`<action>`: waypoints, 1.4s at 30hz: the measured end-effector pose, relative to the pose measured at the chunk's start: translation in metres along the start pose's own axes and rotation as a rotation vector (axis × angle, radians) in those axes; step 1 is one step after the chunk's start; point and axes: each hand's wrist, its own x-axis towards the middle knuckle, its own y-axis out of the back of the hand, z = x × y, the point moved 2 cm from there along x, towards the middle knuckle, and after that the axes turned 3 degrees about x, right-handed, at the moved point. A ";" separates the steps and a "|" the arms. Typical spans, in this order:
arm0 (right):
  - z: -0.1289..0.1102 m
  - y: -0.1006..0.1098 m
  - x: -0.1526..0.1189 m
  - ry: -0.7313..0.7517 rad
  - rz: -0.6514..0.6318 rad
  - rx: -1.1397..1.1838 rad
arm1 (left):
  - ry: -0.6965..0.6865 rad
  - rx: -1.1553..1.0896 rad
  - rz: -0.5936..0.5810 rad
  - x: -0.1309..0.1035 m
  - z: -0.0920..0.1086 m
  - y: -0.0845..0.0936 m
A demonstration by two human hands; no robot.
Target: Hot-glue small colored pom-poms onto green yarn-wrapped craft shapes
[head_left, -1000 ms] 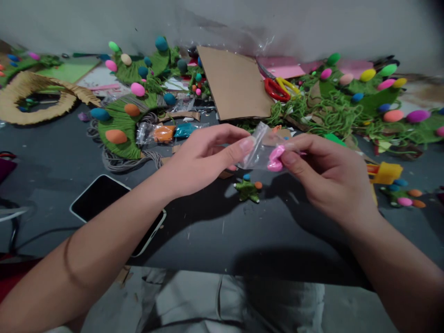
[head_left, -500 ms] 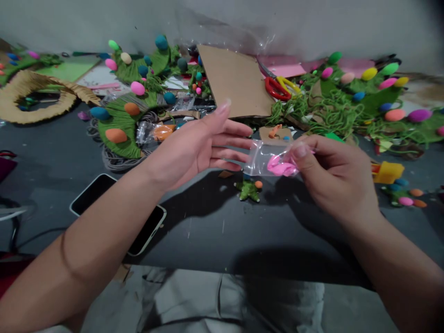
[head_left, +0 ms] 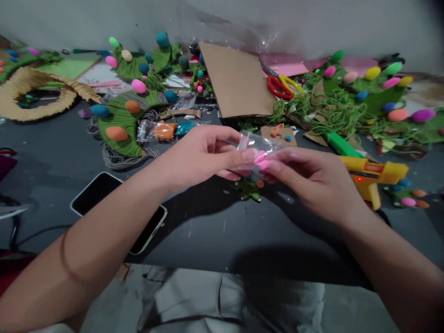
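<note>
A small clear plastic bag (head_left: 262,157) with soft pink stuff in it, perhaps clay, is held above the table between both hands. My left hand (head_left: 208,155) pinches its left end, thumb on top. My right hand (head_left: 312,180) grips the right end with thumb and fingers. Below the bag a small green star (head_left: 249,188) with an orange ball lies partly hidden on the table. Behind my left hand lie bags with orange (head_left: 164,131) and teal (head_left: 186,127) contents. A yellow glue gun (head_left: 369,178) with a lit red light rests beyond my right hand.
Two phones (head_left: 147,233) lie under my left forearm. Red- and yellow-handled scissors (head_left: 280,87) lie on a cardboard sheet (head_left: 239,83) at the back. A green yarn-wrapped shape (head_left: 120,122) with coloured balls, a straw-coloured ring (head_left: 34,111) and tangled green yarn (head_left: 333,113) surround the work area.
My left hand, open and beside the bag before, has closed on its left end. My right hand has brought the bag leftward. The glue gun and the teal bag now show more fully.
</note>
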 end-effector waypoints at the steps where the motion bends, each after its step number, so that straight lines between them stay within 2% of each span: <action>1: -0.001 0.001 0.000 -0.002 0.031 -0.027 | -0.001 0.005 0.028 0.000 0.001 0.000; 4: -0.003 0.004 0.000 0.007 0.100 -0.053 | -0.008 -0.012 0.122 -0.001 0.007 0.003; 7: -0.002 0.006 -0.001 0.068 0.137 0.020 | -0.053 -0.028 0.188 -0.002 0.012 0.007; 11: 0.003 0.007 -0.002 0.068 0.112 0.123 | -0.091 -0.035 0.230 -0.003 0.014 0.010; 15: 0.002 0.007 -0.003 0.041 0.093 0.055 | -0.073 -0.025 0.210 -0.002 0.011 0.010; 18: -0.002 0.006 -0.003 0.031 0.029 -0.009 | -0.062 -0.016 0.183 -0.002 0.010 0.009; 25: -0.005 0.006 0.000 0.006 0.051 0.073 | -0.028 0.012 0.151 0.000 0.007 0.008; 29: -0.002 0.006 -0.001 0.011 -0.021 0.109 | 0.008 0.015 0.076 0.001 0.001 0.003; 33: 0.004 0.006 -0.001 -0.019 -0.078 0.130 | -0.038 0.037 0.009 0.001 -0.001 0.000; 38: 0.010 0.005 0.000 -0.075 -0.100 0.186 | -0.082 0.047 0.107 0.000 0.001 0.003; 40: 0.009 0.005 -0.001 -0.044 -0.059 0.162 | -0.103 0.028 0.129 -0.001 0.002 0.005; 42: 0.006 0.005 -0.002 0.025 0.047 0.102 | -0.127 0.031 0.162 -0.002 0.003 0.006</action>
